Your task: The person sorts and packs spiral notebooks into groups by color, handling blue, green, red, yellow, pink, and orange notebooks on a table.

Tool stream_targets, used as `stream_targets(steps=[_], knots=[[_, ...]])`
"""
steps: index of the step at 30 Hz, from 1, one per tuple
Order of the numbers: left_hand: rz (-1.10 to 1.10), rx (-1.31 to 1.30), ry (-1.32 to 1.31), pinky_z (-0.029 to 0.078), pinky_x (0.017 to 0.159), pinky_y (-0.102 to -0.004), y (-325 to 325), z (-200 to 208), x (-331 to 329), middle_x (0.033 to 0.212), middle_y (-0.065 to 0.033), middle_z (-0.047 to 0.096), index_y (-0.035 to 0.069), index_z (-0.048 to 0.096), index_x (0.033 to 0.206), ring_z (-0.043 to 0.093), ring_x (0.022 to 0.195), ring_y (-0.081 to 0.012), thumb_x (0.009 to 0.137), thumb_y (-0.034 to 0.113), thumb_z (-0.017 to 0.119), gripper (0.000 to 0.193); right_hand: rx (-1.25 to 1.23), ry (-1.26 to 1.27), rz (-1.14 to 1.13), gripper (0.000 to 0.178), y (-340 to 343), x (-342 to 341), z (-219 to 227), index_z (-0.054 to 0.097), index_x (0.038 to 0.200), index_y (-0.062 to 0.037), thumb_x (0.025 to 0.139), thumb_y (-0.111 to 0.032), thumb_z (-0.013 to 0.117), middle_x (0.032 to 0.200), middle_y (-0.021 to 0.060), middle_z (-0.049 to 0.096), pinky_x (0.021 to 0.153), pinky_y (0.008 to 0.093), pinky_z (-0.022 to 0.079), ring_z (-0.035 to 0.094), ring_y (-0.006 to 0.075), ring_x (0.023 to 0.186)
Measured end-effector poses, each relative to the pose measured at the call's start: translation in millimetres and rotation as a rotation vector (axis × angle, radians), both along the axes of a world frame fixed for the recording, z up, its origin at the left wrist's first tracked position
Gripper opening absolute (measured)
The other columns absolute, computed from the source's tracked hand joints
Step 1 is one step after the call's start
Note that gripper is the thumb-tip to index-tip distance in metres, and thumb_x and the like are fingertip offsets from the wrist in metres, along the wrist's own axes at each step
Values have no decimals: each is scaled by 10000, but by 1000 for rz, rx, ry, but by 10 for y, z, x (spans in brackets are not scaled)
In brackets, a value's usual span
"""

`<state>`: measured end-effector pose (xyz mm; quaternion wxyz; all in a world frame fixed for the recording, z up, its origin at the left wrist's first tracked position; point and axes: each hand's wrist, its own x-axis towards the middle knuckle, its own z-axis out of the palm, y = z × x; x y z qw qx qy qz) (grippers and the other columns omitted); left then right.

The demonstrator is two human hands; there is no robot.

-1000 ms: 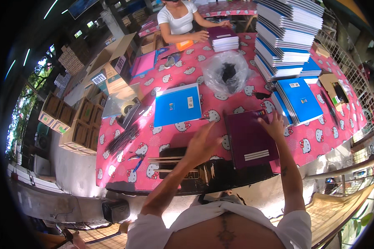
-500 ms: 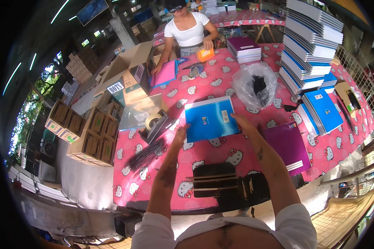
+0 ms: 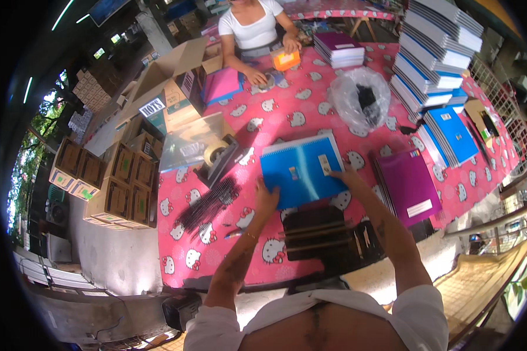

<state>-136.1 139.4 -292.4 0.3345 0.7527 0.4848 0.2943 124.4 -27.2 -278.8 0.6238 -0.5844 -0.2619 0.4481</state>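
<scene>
Both my hands grip a blue spiral-bound notebook [image 3: 301,169] above the pink patterned tabletop, its coil along the far edge and a white sheet showing behind that edge. At its near left corner, my left hand [image 3: 267,196] is closed with the thumb on the cover. My right hand [image 3: 349,176] pinches the right edge beside a small white label. In front of my body, below the notebook, is a black binding device or tray [image 3: 315,238] with pale strips across it. Loose black binding coils [image 3: 208,206] lie left of my left hand.
A tape dispenser [image 3: 216,167] stands at left, near cartons [image 3: 126,175]. Right are purple notebooks [image 3: 409,190], blue notebooks [image 3: 455,137] and a tall notebook stack [image 3: 430,58]. A clear plastic bag [image 3: 360,99] sits ahead. Across the table, a person [image 3: 252,29] holds an orange box [image 3: 286,59].
The notebook is slightly lower in view and tilted, with my hands still on it. The other person's hand has moved from the pink sheets to a greyish item beside the orange box.
</scene>
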Motion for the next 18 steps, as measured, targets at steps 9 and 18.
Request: stream_targets(steps=[9,18], knots=[[-882,847,363,518,967,-432,-325,362,311,1332,-160,604,89,617,1265,600,1176,-347,877,239,710,426,173,-627,-261,440,-912,-658,531,567,1338,-72,995,-345,607,1272,107,628,1006,395,451,604,270,1157],[-858,508,195,530,646,-482,-402,768,504,823,-211,684,20,646,949,675,762,-409,972,181,602,169,-50,-666,248,299,-1664,-925,927,677,1200,-77,935,-212,647,1112,176,703,904,394,522,680,331,1034]])
